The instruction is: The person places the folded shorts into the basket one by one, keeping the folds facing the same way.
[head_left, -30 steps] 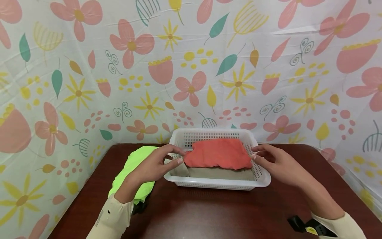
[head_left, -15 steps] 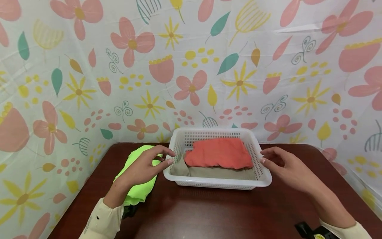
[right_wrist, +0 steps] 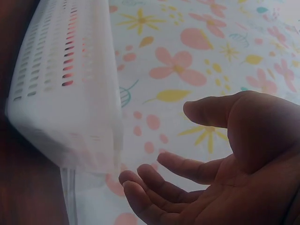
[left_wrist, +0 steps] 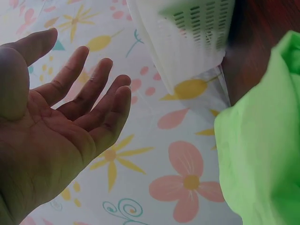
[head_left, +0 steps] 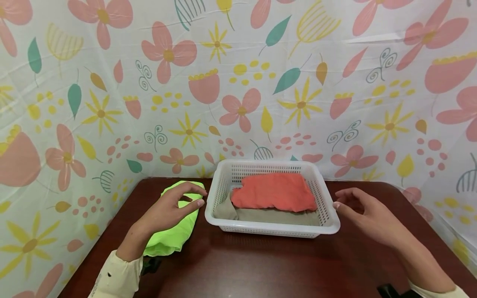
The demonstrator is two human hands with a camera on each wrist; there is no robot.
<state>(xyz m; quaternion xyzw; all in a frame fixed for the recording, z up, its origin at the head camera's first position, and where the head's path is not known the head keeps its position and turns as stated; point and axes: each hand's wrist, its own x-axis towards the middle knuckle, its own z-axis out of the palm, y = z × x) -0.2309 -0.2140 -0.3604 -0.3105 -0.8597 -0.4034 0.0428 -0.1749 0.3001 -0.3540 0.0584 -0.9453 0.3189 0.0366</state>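
A white plastic basket (head_left: 272, 227) stands on the table near the floral backdrop. Inside it, a folded red-orange cloth (head_left: 275, 192) lies on a grey-beige cloth (head_left: 275, 216). My left hand (head_left: 167, 209) hovers over a bright green cloth (head_left: 173, 236) left of the basket, its fingers relaxed and holding nothing. To the basket's right is my right hand (head_left: 372, 215), loosely bent and empty, fingertips just off the rim. Both wrist views show the palms bare, with the basket's perforated side wall (left_wrist: 201, 28) beyond the left fingers and its other side wall (right_wrist: 65, 61) beyond the right ones.
Under everything is a dark reddish-brown table (head_left: 246, 269) with rounded far corners. A floral cloth backdrop (head_left: 238, 82) hangs right behind the basket and along the left side. Dark straps with small black devices (head_left: 389, 291) sit at the cuffs.
Both hands have drawn away from the basket, the left one leftward over the green cloth and the right one rightward. The basket and the cloths in it stay in place.
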